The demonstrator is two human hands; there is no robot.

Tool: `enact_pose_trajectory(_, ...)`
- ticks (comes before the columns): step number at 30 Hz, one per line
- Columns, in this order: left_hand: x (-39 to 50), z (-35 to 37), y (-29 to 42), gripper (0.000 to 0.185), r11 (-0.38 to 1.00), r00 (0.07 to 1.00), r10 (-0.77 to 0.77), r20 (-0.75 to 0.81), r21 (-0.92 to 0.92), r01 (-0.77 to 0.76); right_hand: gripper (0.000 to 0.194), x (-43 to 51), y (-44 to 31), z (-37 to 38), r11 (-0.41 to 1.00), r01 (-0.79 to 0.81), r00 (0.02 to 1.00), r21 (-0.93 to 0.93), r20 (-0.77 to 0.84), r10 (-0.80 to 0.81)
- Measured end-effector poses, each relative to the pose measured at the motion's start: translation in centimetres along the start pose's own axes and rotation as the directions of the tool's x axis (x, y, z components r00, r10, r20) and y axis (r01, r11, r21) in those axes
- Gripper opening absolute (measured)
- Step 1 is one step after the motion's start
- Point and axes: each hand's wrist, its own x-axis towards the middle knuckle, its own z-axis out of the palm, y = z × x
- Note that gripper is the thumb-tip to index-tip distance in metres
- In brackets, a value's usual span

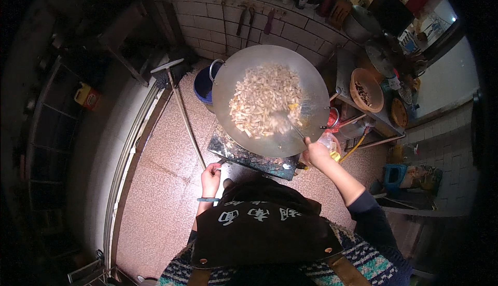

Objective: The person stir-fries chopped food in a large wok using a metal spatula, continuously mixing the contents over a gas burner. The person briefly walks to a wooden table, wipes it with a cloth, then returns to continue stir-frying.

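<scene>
A large metal wok (pixel 237 60) stands over a dark, stained stove (pixel 249 161). Pale chopped food pieces (pixel 253 103) lie in the wok, with one small yellow piece among them. My right hand (pixel 317 153) grips the handle of a metal spatula (pixel 296 130) at the wok's near right rim; the spatula's blade is blurred among the food. At the stove's near left corner, my left hand (pixel 211 171) has its fingers bent around or against a small dark part; whether it holds this is unclear.
A long-handled floor squeegee (pixel 181 103) leans at the left, and a blue bucket (pixel 202 85) is behind the wok's left side. To the right, an orange bowl (pixel 375 95) with dark food rests on a metal table, near a yellow hose (pixel 356 146). Bottles and pots line the tiled wall's ledge.
</scene>
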Motion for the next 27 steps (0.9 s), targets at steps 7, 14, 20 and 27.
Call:
enact_pose_trajectory(7,0.4,0.7,-0.3,0.018,0.988,0.995,0.086,-0.045,-0.127,-0.091,0.029,-8.8,2.3,-11.5,0.972,0.105,0.991,-0.21,0.103,-0.085)
enact_pose_trajectory(14,-0.2,0.6,-0.1,0.016,0.999,1.0,0.014,0.003,-0.029,-0.014,0.018,-4.4,0.8,-5.6,0.976,0.063,0.998,-0.207,-0.015,-0.068)
enact_pose_trajectory(20,0.0,0.0,-0.4,0.018,0.987,0.989,0.109,-0.095,-0.104,-0.119,0.025,4.6,2.6,-6.0,0.996,0.082,0.997,-0.045,-0.006,-0.082)
enact_pose_trajectory(27,-1.2,-0.3,-1.4,0.017,0.992,0.982,0.1,-0.159,-0.057,-0.11,0.019,1.5,9.4,-17.9,0.991,-0.103,0.912,0.09,0.407,0.058)
